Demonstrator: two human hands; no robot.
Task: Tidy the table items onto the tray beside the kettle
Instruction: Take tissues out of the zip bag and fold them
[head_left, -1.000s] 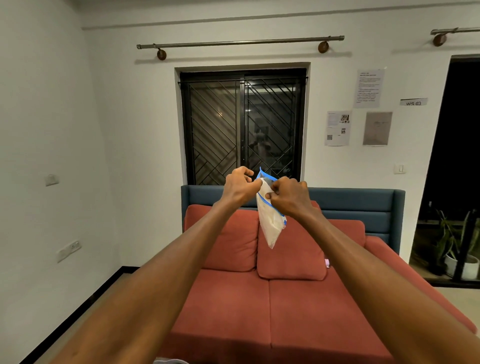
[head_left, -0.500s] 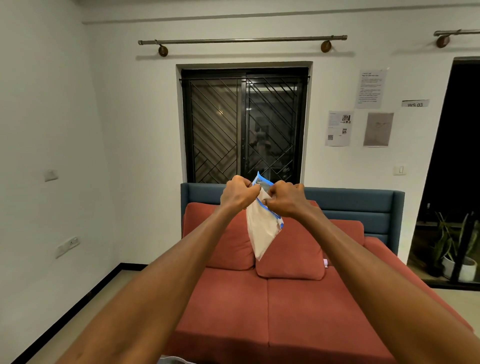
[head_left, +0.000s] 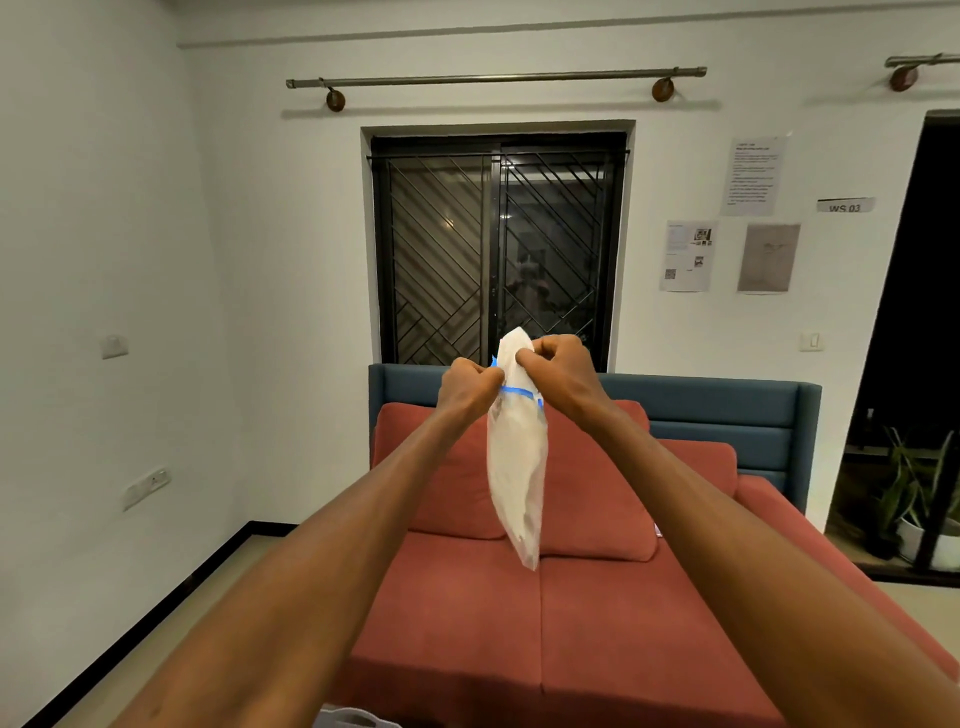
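Observation:
A clear plastic zip bag (head_left: 517, 467) with a blue seal strip and white contents hangs in the air in front of me. My left hand (head_left: 465, 389) pinches its upper left edge at the blue strip. My right hand (head_left: 556, 371) grips the top of the bag from the right, fingers closed on it. The bag's top sticks up between the two hands and its body hangs down, slightly twisted. No table, tray or kettle is in view.
A red sofa (head_left: 571, 623) with two cushions and a blue back stands straight ahead below the hands. Behind it is a barred dark window (head_left: 498, 249). Potted plants (head_left: 914, 509) stand at the right by a dark doorway. A pale object (head_left: 353, 719) shows at the bottom edge.
Both hands kept hold of the bag and shifted its top upward. The bag hung tilted earlier and now hangs longer and nearly straight down, with its top poking above the hands.

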